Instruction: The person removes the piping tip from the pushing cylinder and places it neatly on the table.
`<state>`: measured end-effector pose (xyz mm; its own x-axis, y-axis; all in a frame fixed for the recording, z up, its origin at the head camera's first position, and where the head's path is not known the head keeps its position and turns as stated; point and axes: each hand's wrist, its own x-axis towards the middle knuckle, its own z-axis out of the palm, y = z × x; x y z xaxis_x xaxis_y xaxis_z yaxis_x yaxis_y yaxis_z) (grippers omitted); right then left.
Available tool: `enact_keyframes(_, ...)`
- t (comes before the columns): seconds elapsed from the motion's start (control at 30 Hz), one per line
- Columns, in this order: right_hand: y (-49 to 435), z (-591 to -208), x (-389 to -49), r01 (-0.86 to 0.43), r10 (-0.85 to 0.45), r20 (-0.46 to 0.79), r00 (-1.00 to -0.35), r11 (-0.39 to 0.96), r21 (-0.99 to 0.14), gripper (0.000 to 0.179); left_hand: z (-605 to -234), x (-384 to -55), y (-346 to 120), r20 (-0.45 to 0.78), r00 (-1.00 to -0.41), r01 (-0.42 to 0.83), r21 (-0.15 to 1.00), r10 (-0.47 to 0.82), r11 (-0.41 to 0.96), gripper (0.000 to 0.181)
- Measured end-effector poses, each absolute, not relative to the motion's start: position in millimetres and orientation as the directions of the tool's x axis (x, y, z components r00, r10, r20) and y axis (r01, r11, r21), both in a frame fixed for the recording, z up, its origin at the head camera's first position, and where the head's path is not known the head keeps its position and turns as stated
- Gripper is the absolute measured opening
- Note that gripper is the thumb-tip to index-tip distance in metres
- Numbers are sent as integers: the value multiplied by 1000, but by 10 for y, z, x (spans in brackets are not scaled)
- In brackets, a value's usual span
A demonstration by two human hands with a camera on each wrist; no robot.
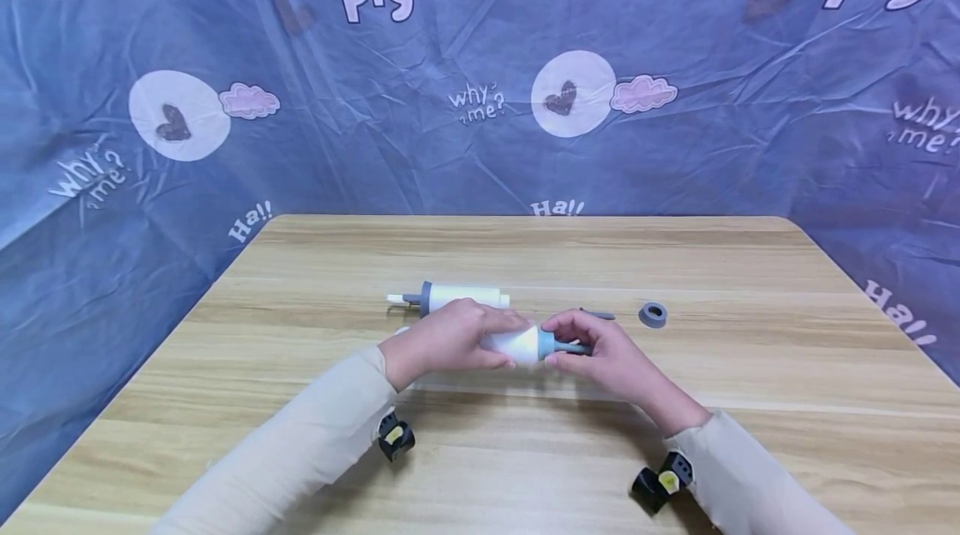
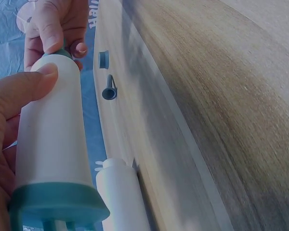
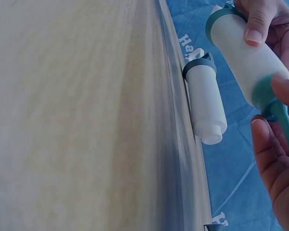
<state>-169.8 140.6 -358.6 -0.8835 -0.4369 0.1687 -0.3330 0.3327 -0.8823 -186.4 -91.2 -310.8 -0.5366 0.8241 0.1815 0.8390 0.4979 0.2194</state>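
Observation:
Above the middle of the table, a white cylinder (image 1: pixel 519 345) lies level between both hands. My left hand (image 1: pixel 456 337) grips its barrel, the thumb along the near side. A wide teal collar (image 2: pixel 58 202) rings the end by the left wrist. At the opposite end sits a teal cap (image 3: pixel 263 90) with a thin teal stem (image 3: pixel 286 126) sticking out. My right hand (image 1: pixel 600 353) pinches this cap between thumb and fingers, which partly cover it. Behind the hands lies a similar white cylinder (image 1: pixel 465 297) with a grey collar (image 1: pixel 425 299).
A grey ring (image 1: pixel 653 315) lies on the wooden table (image 1: pixel 720 268) to the right. Nearer the hands is a small grey funnel-shaped piece (image 1: pixel 598 315). A blue printed cloth (image 1: pixel 480 160) hangs behind the table. Both wrists carry black cameras (image 1: pixel 396 437).

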Motion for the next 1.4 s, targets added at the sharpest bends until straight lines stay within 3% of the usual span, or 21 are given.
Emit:
enact_keyframes(0.23,1386,-3589,-1705,-353,-436,191,-879,327,-877,38,-3119,-1867,-919,191,-543,837,208,818,507,47)
enact_keyframes(0.7,1392,-3597,-1706,-231,-462,91,-882,257,-938,34,-3130,-1868,-923,237,-518,854,193,822,483,45)
enact_keyframes(1.4,1380,-3586,-1690,-304,-413,161,-896,307,-902,38,-3111,-1849,-911,203,-533,843,208,821,496,47)
